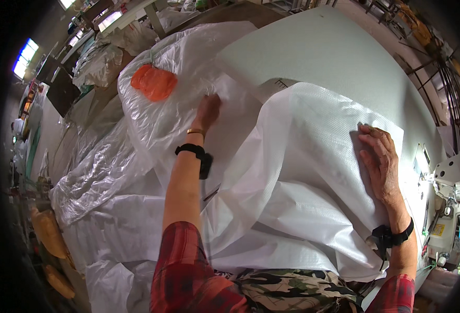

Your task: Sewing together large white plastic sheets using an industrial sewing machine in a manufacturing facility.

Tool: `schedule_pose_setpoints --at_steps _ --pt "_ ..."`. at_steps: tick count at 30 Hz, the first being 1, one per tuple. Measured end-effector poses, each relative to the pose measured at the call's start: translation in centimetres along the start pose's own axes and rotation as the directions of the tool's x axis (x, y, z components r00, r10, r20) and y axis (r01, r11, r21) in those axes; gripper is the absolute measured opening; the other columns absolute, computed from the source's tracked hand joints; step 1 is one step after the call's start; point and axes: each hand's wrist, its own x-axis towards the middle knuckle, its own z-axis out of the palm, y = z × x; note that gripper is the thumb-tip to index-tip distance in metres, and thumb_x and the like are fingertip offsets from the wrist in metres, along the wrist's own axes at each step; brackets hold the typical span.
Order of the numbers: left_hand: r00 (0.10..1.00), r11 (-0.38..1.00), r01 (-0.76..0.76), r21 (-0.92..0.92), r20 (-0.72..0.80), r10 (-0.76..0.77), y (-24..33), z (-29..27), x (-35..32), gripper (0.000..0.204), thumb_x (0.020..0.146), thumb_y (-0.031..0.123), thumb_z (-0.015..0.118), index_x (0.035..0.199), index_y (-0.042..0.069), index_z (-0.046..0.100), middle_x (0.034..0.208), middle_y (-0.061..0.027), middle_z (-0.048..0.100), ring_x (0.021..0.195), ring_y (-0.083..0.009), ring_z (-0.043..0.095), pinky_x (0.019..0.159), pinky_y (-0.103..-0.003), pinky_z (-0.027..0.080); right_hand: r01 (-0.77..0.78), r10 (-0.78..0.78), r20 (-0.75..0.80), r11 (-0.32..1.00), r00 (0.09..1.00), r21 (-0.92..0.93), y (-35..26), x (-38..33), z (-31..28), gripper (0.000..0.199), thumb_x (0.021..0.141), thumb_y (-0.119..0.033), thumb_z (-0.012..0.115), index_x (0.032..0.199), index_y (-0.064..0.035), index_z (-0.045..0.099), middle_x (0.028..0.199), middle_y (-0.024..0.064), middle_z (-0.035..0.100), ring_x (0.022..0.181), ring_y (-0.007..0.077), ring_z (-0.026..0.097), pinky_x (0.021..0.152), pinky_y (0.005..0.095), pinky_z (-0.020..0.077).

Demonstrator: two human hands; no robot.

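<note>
A large sheet of white woven plastic (313, 135) lies in loose folds over the table and toward my lap. My right hand (380, 161) rests on its right part, fingers stretched out and slightly bent. Farther forward and to the left, my left hand (208, 110) is closed, its fingers turned in and a little blurred. What it holds, if anything, is hidden. Just left of it spreads crumpled clear plastic film (136, 141), with an orange plastic bag (154, 82) on or under it; I cannot tell which.
A pale grey-green table top (329, 47) stretches away at the far right. A white sewing machine (457, 175) stands at the right edge, near my right forearm. Thin metal rods (451, 88) lie beyond it. Plastic-wrapped bundles (97, 62) are piled at the far left.
</note>
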Motion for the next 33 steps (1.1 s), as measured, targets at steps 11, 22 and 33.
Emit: schedule_pose_setpoints --at_steps 11,22,33 --pt "0.856 0.792 0.027 -0.610 -0.395 -0.333 -1.0 -5.4 -1.1 0.011 0.095 0.012 0.052 0.098 0.002 0.057 0.093 -0.0227 0.067 0.089 -0.0407 0.064 0.082 -0.048 0.050 0.005 -0.005 -0.024 1.000 1.000 0.011 0.0 0.0 0.1 0.031 0.085 0.000 0.067 0.115 -0.0034 0.067 0.130 0.0082 0.064 0.124 0.0296 0.055 0.109 0.0412 0.0445" --pt "0.806 0.570 0.200 -0.797 -0.197 -0.558 -4.6 -9.0 0.2 0.014 0.102 0.012 0.046 0.097 0.004 0.055 0.085 -0.0078 0.067 0.048 -0.0125 0.055 0.042 -0.028 0.044 0.001 -0.001 -0.020 1.000 1.000 0.022 0.1 0.0 0.2 0.030 0.084 -0.004 0.071 0.114 -0.0045 0.068 0.129 0.0072 0.064 0.124 0.0282 0.055 0.108 0.0401 0.0452" --pt "0.530 -0.090 -0.178 -0.980 -0.018 -0.848 -6.4 -9.9 -1.2 0.021 0.103 0.014 0.047 0.087 0.003 0.054 0.071 -0.0079 0.064 0.046 -0.0132 0.053 0.040 -0.028 0.040 0.009 -0.009 -0.004 1.000 1.000 0.012 0.2 0.0 0.1 0.031 0.084 -0.003 0.070 0.115 -0.0038 0.067 0.129 0.0080 0.063 0.124 0.0285 0.054 0.109 0.0403 0.0446"
